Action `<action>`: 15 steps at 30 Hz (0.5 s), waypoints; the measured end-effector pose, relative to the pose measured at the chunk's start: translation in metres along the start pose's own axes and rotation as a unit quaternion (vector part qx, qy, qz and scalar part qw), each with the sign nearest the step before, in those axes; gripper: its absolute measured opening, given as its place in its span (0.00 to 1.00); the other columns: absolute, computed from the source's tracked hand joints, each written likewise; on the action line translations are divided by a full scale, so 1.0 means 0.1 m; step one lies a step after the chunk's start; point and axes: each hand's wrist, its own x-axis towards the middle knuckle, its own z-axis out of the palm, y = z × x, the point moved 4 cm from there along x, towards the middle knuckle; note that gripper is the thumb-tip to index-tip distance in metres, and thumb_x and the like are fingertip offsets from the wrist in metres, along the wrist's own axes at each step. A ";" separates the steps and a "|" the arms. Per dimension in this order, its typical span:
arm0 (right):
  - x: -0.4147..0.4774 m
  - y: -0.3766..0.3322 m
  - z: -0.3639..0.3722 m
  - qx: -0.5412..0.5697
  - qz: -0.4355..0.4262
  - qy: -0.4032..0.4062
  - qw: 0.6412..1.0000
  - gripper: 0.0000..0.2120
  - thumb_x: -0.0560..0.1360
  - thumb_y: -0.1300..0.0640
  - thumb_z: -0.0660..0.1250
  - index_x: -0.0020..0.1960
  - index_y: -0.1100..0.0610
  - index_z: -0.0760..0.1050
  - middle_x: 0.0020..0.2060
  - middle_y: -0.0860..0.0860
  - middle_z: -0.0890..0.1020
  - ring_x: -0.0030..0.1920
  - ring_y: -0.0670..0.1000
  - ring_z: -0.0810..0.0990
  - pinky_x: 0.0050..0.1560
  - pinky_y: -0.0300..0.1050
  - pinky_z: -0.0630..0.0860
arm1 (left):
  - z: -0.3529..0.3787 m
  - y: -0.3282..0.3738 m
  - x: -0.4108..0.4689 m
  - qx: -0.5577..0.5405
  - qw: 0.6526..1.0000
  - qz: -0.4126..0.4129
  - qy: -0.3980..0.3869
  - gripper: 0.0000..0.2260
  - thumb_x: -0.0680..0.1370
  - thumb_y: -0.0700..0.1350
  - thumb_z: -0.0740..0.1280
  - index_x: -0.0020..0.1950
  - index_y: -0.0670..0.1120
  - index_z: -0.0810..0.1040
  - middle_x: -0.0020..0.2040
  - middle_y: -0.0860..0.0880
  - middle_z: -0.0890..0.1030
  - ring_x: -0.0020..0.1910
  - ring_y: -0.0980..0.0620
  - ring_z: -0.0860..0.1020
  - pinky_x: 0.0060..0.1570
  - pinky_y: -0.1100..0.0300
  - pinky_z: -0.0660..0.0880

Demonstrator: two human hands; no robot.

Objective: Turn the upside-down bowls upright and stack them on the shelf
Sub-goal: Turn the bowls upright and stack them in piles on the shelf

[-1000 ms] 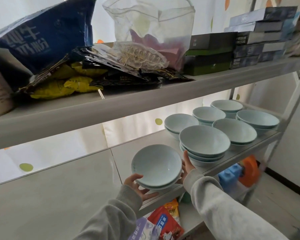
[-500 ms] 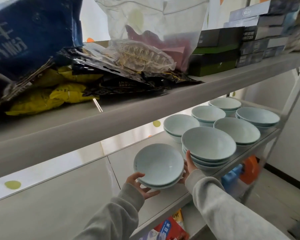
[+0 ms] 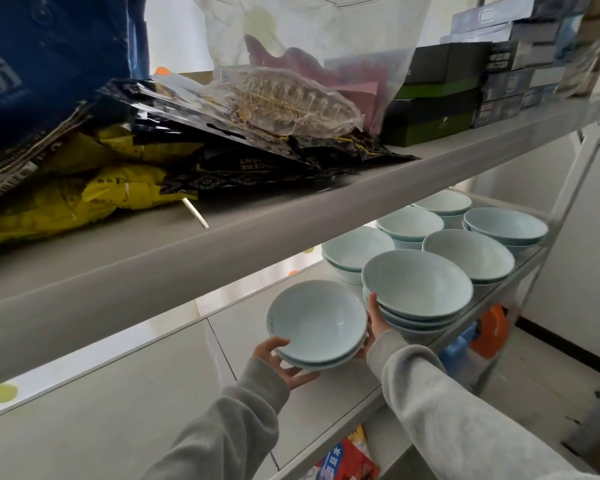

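Note:
A short stack of pale blue bowls [image 3: 317, 322], upright, sits at the front of the middle shelf [image 3: 125, 407]. My left hand [image 3: 281, 363] cups its lower left side and my right hand [image 3: 374, 323] presses its right side. Just right of it stands a taller upright bowl stack [image 3: 416, 289]. Further right and behind, several more upright stacks [image 3: 468, 254] fill the shelf's right end.
The upper shelf [image 3: 222, 244] overhangs close above, loaded with blue, black and yellow bags [image 3: 84, 188], a clear bag and stacked boxes [image 3: 430, 98]. Below the bowls are a red packet [image 3: 347, 462] and blue and orange items [image 3: 489, 327]. A metal post [image 3: 568, 199] frames the right side.
The view has shifted closer and upward. Both hands stay on the short bowl stack, which sits at about the same spot beside the taller stack.

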 end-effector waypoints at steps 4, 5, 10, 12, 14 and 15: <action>0.54 0.08 -0.09 -0.019 -0.007 0.005 1.000 0.60 0.38 0.20 0.67 0.64 0.51 0.73 0.61 0.57 0.78 0.59 0.63 0.77 0.61 0.65 0.71 | 0.03 0.02 0.03 -0.009 1.000 0.005 0.000 0.15 0.75 0.36 0.59 0.60 0.43 0.61 0.48 0.40 0.70 0.51 0.33 0.72 0.66 0.38 0.66; 0.65 0.10 -0.11 -0.017 0.002 -0.003 1.000 0.61 0.38 0.20 0.67 0.64 0.51 0.72 0.61 0.57 0.78 0.60 0.63 0.77 0.63 0.64 0.70 | 0.03 0.03 0.04 -0.011 1.000 0.003 0.003 0.15 0.75 0.36 0.59 0.60 0.43 0.61 0.48 0.40 0.71 0.51 0.33 0.72 0.66 0.38 0.66; 0.13 -0.04 0.10 -0.003 0.017 -0.026 1.000 0.55 0.50 0.21 0.66 0.67 0.54 0.69 0.64 0.56 0.75 0.66 0.61 0.72 0.68 0.60 0.67 | 0.09 0.08 0.14 -0.021 1.000 0.007 0.015 0.16 0.75 0.36 0.60 0.60 0.47 0.61 0.48 0.40 0.71 0.56 0.33 0.70 0.65 0.39 0.67; -0.18 -0.17 0.22 -0.027 0.000 -0.016 0.999 0.47 0.60 0.24 0.62 0.69 0.55 0.67 0.65 0.55 0.74 0.65 0.60 0.73 0.66 0.58 0.70 | 0.13 0.11 0.18 -0.029 0.999 0.014 0.017 0.16 0.75 0.36 0.60 0.60 0.48 0.61 0.47 0.40 0.70 0.56 0.33 0.69 0.65 0.38 0.67; -0.06 -0.18 0.21 -0.056 -0.031 -0.022 0.998 0.44 0.64 0.25 0.59 0.70 0.54 0.66 0.65 0.54 0.74 0.66 0.58 0.73 0.65 0.56 0.71 | 0.17 0.14 0.23 -0.036 0.999 0.020 0.017 0.16 0.75 0.37 0.60 0.60 0.46 0.61 0.48 0.41 0.70 0.56 0.33 0.69 0.65 0.38 0.67; 0.21 -0.17 0.15 -0.083 -0.047 -0.009 0.995 0.46 0.61 0.23 0.60 0.69 0.52 0.66 0.65 0.52 0.73 0.66 0.57 0.72 0.66 0.57 0.71 | 0.19 0.15 0.25 -0.041 0.999 0.023 0.019 0.16 0.75 0.37 0.60 0.61 0.46 0.62 0.48 0.41 0.70 0.57 0.32 0.69 0.64 0.37 0.67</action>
